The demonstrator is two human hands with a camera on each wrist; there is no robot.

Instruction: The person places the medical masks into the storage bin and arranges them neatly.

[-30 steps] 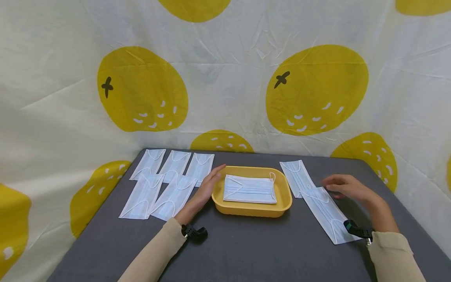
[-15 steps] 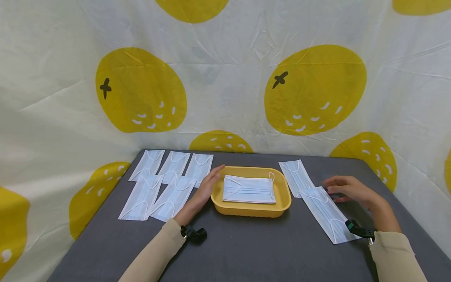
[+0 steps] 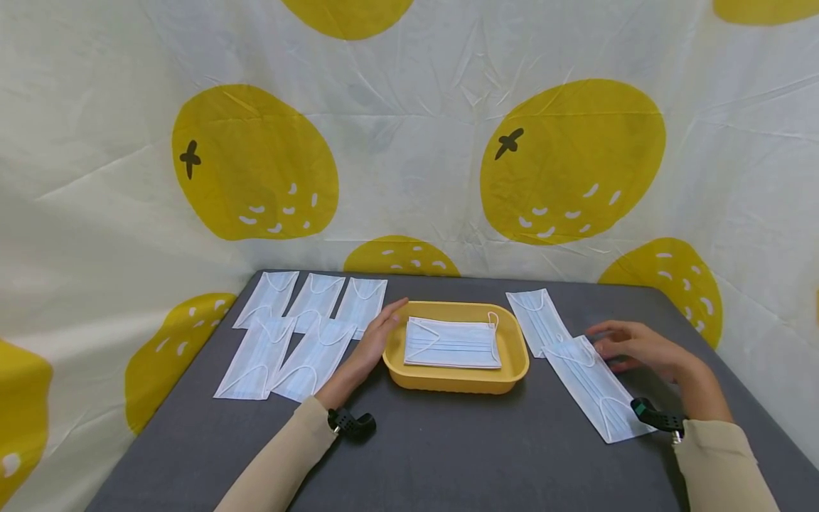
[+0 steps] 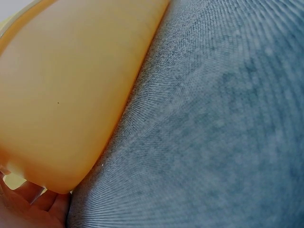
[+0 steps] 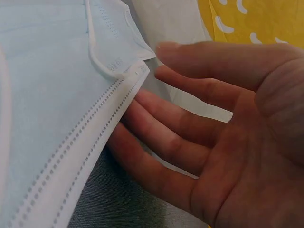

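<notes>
The right hand (image 3: 633, 347) has its fingers straight, slid under the edge of a mask (image 3: 595, 387) on the table (image 3: 448, 441). The left hand (image 3: 371, 348) lies flat against the tray (image 3: 457, 377).

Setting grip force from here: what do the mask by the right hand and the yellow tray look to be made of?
The mask looks like thin nonwoven fabric, matte pale blue, with a dotted pressed seam along its white edge and pleats. The yellow tray looks like molded plastic: smooth, faintly glossy, with rounded corners and a rolled rim. The right hand has its fingers at the mask's edge; the left hand rests against the tray's side.
</notes>
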